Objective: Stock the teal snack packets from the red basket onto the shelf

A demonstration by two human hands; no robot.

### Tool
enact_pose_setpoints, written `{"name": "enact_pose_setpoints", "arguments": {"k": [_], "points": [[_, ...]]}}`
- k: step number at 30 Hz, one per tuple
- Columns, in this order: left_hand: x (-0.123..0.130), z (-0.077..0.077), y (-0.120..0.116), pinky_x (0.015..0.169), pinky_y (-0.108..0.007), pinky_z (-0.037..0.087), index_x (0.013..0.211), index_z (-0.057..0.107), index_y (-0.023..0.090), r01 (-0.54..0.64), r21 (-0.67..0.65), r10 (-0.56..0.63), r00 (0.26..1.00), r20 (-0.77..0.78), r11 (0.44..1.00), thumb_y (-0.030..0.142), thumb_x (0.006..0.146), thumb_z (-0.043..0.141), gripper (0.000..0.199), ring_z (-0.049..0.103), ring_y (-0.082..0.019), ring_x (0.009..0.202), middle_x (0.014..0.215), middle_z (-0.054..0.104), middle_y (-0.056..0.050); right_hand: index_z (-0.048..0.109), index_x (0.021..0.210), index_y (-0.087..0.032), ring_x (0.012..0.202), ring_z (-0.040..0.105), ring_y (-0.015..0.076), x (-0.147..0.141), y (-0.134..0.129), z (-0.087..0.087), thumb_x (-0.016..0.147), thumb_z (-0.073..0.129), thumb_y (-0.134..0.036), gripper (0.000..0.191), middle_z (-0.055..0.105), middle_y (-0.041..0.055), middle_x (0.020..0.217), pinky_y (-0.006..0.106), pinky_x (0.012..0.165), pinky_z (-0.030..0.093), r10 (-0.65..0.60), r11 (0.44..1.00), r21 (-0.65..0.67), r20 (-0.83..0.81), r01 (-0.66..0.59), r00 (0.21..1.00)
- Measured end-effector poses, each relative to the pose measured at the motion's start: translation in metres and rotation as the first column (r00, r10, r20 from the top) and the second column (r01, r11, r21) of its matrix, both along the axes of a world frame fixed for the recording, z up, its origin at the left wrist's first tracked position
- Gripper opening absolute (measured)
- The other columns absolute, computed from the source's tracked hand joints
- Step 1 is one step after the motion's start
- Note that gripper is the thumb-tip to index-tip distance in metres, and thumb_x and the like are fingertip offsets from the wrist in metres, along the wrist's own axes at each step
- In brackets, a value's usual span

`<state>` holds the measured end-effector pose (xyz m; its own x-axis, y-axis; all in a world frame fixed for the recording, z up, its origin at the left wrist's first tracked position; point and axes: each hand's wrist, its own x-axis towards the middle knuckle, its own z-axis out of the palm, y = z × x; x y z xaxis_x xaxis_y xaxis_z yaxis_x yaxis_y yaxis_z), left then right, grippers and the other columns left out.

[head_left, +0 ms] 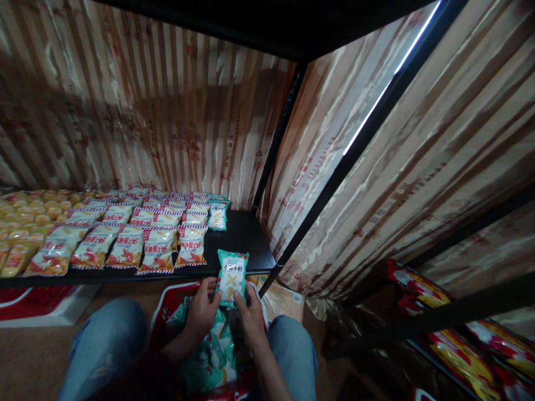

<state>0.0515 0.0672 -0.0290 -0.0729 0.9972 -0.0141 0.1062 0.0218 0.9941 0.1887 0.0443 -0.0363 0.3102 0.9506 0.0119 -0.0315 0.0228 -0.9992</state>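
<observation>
A green and white snack bag (pixel 232 277) is held upright between my two hands, just in front of the shelf edge. My left hand (pixel 204 306) grips its left side, thumb on the front. On the other side, my right hand (pixel 249 313) pinches its lower right edge. Below my hands a red basket (pixel 161 306) between my knees holds several more green bags (pixel 217 356). One matching green bag (pixel 218 215) stands on the black shelf (pixel 234 236), at the right end of the rows of white and red snack bags (pixel 156 248).
Yellow packaged snacks (pixel 37 214) fill the shelf's left part. A dark shelf post (pixel 288 245) rises just right of my hands. Behind hang patterned curtains (pixel 188 111). Red and yellow bags (pixel 455 351) lie on another rack at lower right. A red and white container (pixel 54 306) sits under the shelf.
</observation>
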Motion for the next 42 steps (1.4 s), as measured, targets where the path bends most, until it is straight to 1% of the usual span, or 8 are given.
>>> {"name": "enact_pose_setpoints", "arguments": {"k": [5,8,12,21,27,32,36,42], "points": [[0.003,0.008,0.012,0.074,-0.036,0.049,0.095,0.056,0.019,0.015,0.042,-0.012,0.998,-0.061,0.999,0.037,0.069,0.059,0.032,0.064,-0.023,0.082,0.094,0.065,-0.010,0.059,0.119,-0.020,0.099,0.062,0.0251,0.004,0.015,0.008,0.072,0.065,-0.042,0.052,0.068,0.0069,0.108,0.037,0.088,0.049,0.028,0.999,0.032,0.007,-0.028,1.000],[0.003,0.009,0.017,0.074,-0.037,0.049,0.096,0.056,0.019,0.042,0.043,-0.039,0.997,-0.068,0.998,0.038,0.071,0.057,0.031,0.064,-0.023,0.082,0.096,0.065,-0.011,0.059,0.119,-0.020,0.098,0.063,0.0250,0.006,0.021,0.005,0.071,0.066,-0.042,0.053,0.069,0.0066,0.107,0.036,0.086,0.050,0.012,0.999,0.033,0.007,-0.012,1.000],[0.004,0.007,0.019,0.076,-0.037,0.049,0.100,0.057,0.018,0.073,0.066,-0.066,0.993,-0.098,0.995,0.036,0.073,0.054,0.032,0.062,-0.024,0.086,0.100,0.063,-0.012,0.059,0.119,-0.020,0.099,0.063,0.0242,0.008,0.026,0.002,0.072,0.066,-0.041,0.052,0.068,0.0061,0.108,0.036,0.087,0.050,0.018,1.000,0.023,0.005,-0.018,1.000],[0.004,0.012,0.030,0.083,-0.037,0.048,0.102,0.060,0.019,0.087,0.209,-0.029,0.964,-0.265,0.974,0.028,0.076,0.049,0.029,0.060,-0.024,0.093,0.099,0.059,-0.011,0.057,0.120,-0.018,0.101,0.062,0.0237,0.011,0.041,0.005,0.075,0.064,-0.040,0.050,0.067,0.0065,0.111,0.036,0.089,0.049,0.057,0.996,0.066,0.006,-0.057,0.998],[0.005,0.006,0.041,0.092,-0.041,0.046,0.120,0.050,0.015,0.174,0.352,-0.002,0.899,-0.439,0.920,0.021,0.080,0.043,0.041,0.056,-0.023,0.105,0.108,0.059,-0.012,0.058,0.117,-0.016,0.101,0.061,0.0239,0.012,0.058,0.008,0.075,0.065,-0.040,0.049,0.067,0.0071,0.110,0.038,0.091,0.048,0.038,0.996,0.082,0.012,-0.039,0.999],[0.008,0.001,0.049,0.096,-0.038,0.045,0.125,0.046,0.015,0.198,0.430,0.049,0.865,-0.499,0.881,0.018,0.080,0.042,0.045,0.054,-0.022,0.111,0.117,0.057,-0.013,0.057,0.118,-0.017,0.105,0.059,0.0249,0.015,0.073,0.005,0.074,0.065,-0.041,0.051,0.065,0.0075,0.114,0.040,0.094,0.046,0.028,0.997,0.075,0.021,-0.030,0.999],[0.010,-0.001,0.053,0.099,-0.039,0.043,0.127,0.044,0.013,0.208,0.450,0.064,0.853,-0.519,0.868,0.016,0.080,0.041,0.047,0.051,-0.022,0.117,0.122,0.055,-0.014,0.057,0.118,-0.017,0.107,0.058,0.0254,0.017,0.084,0.002,0.074,0.064,-0.042,0.051,0.064,0.0073,0.116,0.041,0.095,0.045,0.017,0.996,0.090,0.066,-0.023,0.998],[0.010,-0.002,0.061,0.102,-0.039,0.040,0.130,0.041,0.010,0.226,0.450,0.059,0.842,-0.536,0.864,0.014,0.080,0.039,0.049,0.048,-0.022,0.121,0.127,0.052,-0.015,0.059,0.115,-0.017,0.100,0.061,0.0235,0.016,0.093,0.004,0.074,0.064,-0.040,0.047,0.066,0.0069,0.112,0.038,0.091,0.048,0.039,0.993,0.107,0.084,-0.048,0.996]]}}
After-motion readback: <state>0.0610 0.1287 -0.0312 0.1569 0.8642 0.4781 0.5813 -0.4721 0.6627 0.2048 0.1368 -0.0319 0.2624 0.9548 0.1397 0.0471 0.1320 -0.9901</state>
